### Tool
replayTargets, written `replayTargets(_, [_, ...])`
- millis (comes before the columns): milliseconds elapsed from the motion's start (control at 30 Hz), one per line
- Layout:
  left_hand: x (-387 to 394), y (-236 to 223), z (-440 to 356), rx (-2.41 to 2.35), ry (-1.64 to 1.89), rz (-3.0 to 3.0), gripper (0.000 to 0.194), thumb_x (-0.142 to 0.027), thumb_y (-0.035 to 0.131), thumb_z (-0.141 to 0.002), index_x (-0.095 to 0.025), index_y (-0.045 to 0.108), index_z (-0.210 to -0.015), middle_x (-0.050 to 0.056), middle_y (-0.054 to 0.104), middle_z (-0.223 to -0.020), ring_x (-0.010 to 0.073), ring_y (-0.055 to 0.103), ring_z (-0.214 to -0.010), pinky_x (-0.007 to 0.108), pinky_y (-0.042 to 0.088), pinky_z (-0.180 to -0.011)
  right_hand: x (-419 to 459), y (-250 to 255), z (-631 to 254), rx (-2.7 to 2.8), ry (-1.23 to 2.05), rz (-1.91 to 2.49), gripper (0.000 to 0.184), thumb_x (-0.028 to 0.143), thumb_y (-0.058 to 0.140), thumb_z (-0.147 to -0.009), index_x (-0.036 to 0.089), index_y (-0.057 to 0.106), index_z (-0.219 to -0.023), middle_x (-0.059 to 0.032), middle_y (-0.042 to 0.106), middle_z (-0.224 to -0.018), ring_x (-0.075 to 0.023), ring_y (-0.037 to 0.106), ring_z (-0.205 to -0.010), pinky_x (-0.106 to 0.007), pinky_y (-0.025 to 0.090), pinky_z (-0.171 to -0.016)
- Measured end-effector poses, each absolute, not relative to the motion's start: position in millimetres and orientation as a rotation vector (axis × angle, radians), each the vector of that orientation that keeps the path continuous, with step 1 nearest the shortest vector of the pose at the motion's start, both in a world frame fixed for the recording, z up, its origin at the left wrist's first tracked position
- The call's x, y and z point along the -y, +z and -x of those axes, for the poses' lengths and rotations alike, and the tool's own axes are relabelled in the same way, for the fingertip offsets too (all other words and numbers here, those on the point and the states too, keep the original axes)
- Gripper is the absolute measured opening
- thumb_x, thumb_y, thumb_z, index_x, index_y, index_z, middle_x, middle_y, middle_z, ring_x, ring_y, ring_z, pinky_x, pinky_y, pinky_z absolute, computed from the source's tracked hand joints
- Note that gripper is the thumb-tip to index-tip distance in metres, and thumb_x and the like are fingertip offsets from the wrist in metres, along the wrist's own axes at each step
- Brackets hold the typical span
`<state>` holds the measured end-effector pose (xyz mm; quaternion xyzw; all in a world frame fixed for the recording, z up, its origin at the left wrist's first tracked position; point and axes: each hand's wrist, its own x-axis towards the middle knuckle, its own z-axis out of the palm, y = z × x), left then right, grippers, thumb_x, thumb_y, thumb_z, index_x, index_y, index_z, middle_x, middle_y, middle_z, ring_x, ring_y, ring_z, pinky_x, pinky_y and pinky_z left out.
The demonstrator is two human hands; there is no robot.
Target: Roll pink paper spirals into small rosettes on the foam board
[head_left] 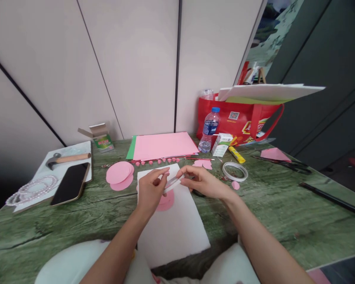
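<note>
A narrow white strip (174, 184), which looks like tape or paper, stretches between my two hands above a white sheet (177, 232). My left hand (151, 189) is closed in a pinch at its left end, with a small bit of pink paper (167, 172) showing at the fingertips. At the strip's right end, my right hand (202, 181) pinches it between thumb and fingers. Just below the hands, a pink paper circle (165, 201) lies on the white sheet, partly covered by the left hand. Something dark under my right hand is mostly hidden.
Pink paper circles (120, 175) lie left of the sheet; a tape roll (234, 171) and glue stick (236, 154) lie right. Small pink rolls (159, 161) line the pink paper stack (165, 146). A bottle (209, 130), red bag (239, 118), scissors (284, 162), phone (71, 183) and hammer (68, 159) surround them.
</note>
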<state>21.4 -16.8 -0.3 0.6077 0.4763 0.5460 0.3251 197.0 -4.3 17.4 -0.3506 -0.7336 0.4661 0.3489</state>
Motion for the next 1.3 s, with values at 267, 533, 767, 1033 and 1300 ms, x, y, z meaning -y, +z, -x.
replayTargets(267, [20,0,-23,-1.286,1.457,-1.577,0.021,-0.029,0.058,-0.074,-0.022,0.068,-0.091,0.002,0.064,-0.086,0.0013,0.040,-0.035,0.015,0.038,-0.028,9,13,-181,1.813,1.180,0.859,0.020,0.031,0.060,-0.073,0.020,0.059,-0.090,-0.0032,0.057,-0.099,-0.0111,0.052,-0.078,-0.018,0.044,-0.056])
replayTargets(533, [17,6,-19,-1.443,1.605,-1.288,0.031,-0.033,0.060,-0.072,-0.021,0.066,-0.099,0.002,0.067,-0.079,0.0009,0.035,-0.030,0.016,0.035,-0.024,-3,9,-191,1.517,1.178,0.895,0.026,0.036,0.052,-0.076,0.020,0.056,-0.096,-0.0047,0.058,-0.102,-0.0134,0.059,-0.076,-0.027,0.049,-0.062])
replayTargets(767, [11,6,-14,-1.535,1.763,-1.129,0.037,-0.035,0.060,-0.071,-0.017,0.065,-0.102,0.004,0.069,-0.081,0.0013,0.037,-0.028,0.018,0.036,-0.025,-17,-12,-220,2.337,0.422,1.776,0.029,0.005,0.057,-0.060,0.017,0.062,-0.086,-0.0083,0.064,-0.085,-0.0222,0.058,-0.083,-0.029,0.040,-0.069])
replayTargets(1033, [14,9,-14,-1.546,1.844,-1.158,0.036,-0.034,0.057,-0.073,-0.018,0.064,-0.105,0.005,0.070,-0.085,0.0021,0.039,-0.028,0.018,0.037,-0.026,-21,-16,-213,2.327,0.333,1.869,0.032,0.007,0.051,-0.068,0.020,0.062,-0.095,-0.0097,0.064,-0.090,-0.0228,0.058,-0.085,-0.029,0.039,-0.068])
replayTargets(1300, [8,3,-9,-1.604,1.917,-1.167,0.035,-0.035,0.056,-0.075,-0.021,0.063,-0.106,0.002,0.067,-0.085,0.0006,0.039,-0.030,0.016,0.035,-0.026,-2,10,-201,1.786,1.271,0.938,0.046,0.026,0.059,-0.071,0.019,0.049,-0.115,-0.0044,0.062,-0.092,-0.0156,0.058,-0.082,-0.028,0.046,-0.071])
